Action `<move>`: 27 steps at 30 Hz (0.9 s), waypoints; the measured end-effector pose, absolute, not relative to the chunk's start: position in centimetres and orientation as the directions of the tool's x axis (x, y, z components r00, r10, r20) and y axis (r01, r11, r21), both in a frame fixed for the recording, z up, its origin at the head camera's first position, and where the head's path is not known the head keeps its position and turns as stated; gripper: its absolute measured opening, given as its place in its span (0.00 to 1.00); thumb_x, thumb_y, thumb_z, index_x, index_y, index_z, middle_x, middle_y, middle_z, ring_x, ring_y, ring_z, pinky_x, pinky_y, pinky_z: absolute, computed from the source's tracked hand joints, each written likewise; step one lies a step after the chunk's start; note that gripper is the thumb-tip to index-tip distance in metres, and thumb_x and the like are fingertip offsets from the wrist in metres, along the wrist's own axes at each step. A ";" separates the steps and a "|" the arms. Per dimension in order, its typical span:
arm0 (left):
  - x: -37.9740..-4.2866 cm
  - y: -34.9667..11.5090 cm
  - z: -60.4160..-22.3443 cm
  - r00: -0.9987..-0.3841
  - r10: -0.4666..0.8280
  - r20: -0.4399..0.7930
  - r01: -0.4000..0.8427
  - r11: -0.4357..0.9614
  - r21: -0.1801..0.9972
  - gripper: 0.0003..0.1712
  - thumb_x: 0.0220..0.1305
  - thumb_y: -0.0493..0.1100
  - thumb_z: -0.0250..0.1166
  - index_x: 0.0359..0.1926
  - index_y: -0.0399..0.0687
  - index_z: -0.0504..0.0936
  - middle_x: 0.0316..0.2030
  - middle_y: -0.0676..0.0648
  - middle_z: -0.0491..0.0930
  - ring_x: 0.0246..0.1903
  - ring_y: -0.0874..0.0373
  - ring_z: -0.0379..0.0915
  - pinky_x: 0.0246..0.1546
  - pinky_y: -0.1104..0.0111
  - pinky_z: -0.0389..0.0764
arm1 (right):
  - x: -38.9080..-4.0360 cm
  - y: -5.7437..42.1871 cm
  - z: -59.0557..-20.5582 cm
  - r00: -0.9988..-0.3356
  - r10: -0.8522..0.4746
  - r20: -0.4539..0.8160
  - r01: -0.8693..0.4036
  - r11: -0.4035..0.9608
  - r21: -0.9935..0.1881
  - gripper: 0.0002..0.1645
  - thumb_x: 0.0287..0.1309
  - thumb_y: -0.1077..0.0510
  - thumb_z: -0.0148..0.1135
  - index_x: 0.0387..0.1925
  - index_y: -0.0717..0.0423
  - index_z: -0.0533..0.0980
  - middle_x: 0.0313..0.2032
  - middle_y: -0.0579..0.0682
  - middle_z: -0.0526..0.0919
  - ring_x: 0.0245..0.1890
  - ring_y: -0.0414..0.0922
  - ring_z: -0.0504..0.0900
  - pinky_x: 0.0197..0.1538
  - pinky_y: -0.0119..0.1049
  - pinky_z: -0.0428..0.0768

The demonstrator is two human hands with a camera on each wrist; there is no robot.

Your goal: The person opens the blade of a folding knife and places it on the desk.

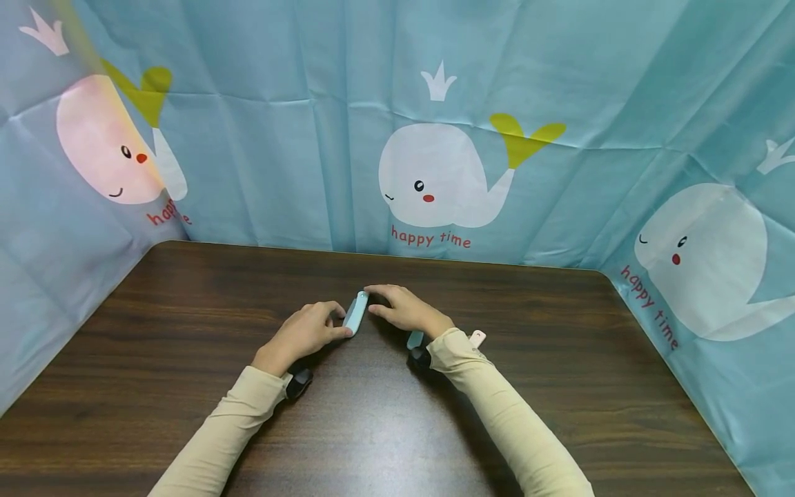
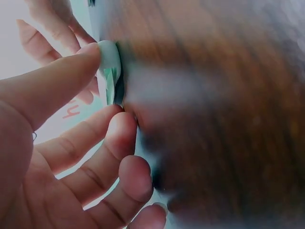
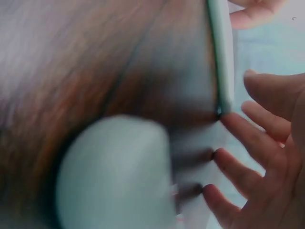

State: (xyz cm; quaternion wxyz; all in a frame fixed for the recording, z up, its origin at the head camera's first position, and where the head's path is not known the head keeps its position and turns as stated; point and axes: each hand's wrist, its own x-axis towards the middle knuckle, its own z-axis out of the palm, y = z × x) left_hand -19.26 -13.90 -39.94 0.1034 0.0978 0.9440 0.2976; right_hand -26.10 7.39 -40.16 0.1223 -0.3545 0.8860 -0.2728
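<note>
A slim pale-blue bar with rounded ends [image 1: 356, 314] stands at a slant between the two hands, over the dark wooden table. A thinner blue-grey part shows along its left side, and thin green layers show at its end in the left wrist view. My left hand [image 1: 306, 335] pinches its near end, thumb [image 2: 88, 58] on the rounded tip and the index fingertip close to its lower edge. With fingers spread and slightly bent, my right hand [image 1: 406, 309] touches the far end with its index fingertip [image 3: 231, 119]. The right thumb stays apart from the bar.
Under the right wrist lies a second pale blue-green piece [image 1: 415, 339], large and blurred in the right wrist view. A pale pink piece with a small hole [image 1: 477, 338] sticks out beyond the right sleeve. A blue whale-print curtain [image 1: 267, 172] surrounds the table [image 1: 155, 386].
</note>
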 end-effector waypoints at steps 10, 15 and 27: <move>-19.4 -13.9 -40.0 -0.959 0.257 -0.119 0.148 0.813 0.564 0.18 0.63 0.50 0.70 0.48 0.43 0.82 0.25 0.50 0.75 0.21 0.59 0.66 0.23 0.68 0.66 | -26.3 8.0 -39.7 -0.769 -0.636 0.057 -0.526 0.579 -0.623 0.28 0.67 0.57 0.62 0.65 0.64 0.71 0.62 0.58 0.79 0.65 0.51 0.76 0.67 0.45 0.72; -19.4 -13.9 -39.9 -0.958 0.259 -0.120 0.148 0.810 0.567 0.14 0.62 0.48 0.70 0.43 0.44 0.84 0.25 0.50 0.75 0.21 0.59 0.67 0.23 0.68 0.66 | -26.1 8.5 -39.6 -0.785 -0.613 0.091 -0.522 0.575 -0.630 0.24 0.66 0.58 0.63 0.61 0.62 0.75 0.58 0.56 0.82 0.62 0.50 0.78 0.64 0.45 0.74; -19.2 -13.8 -39.9 -0.944 0.300 -0.136 0.141 0.740 0.657 0.09 0.62 0.42 0.70 0.38 0.40 0.83 0.23 0.50 0.77 0.19 0.61 0.66 0.22 0.70 0.66 | -25.6 9.0 -39.4 -0.808 -0.570 0.150 -0.526 0.584 -0.618 0.16 0.66 0.60 0.62 0.53 0.58 0.82 0.52 0.53 0.86 0.56 0.48 0.82 0.58 0.44 0.78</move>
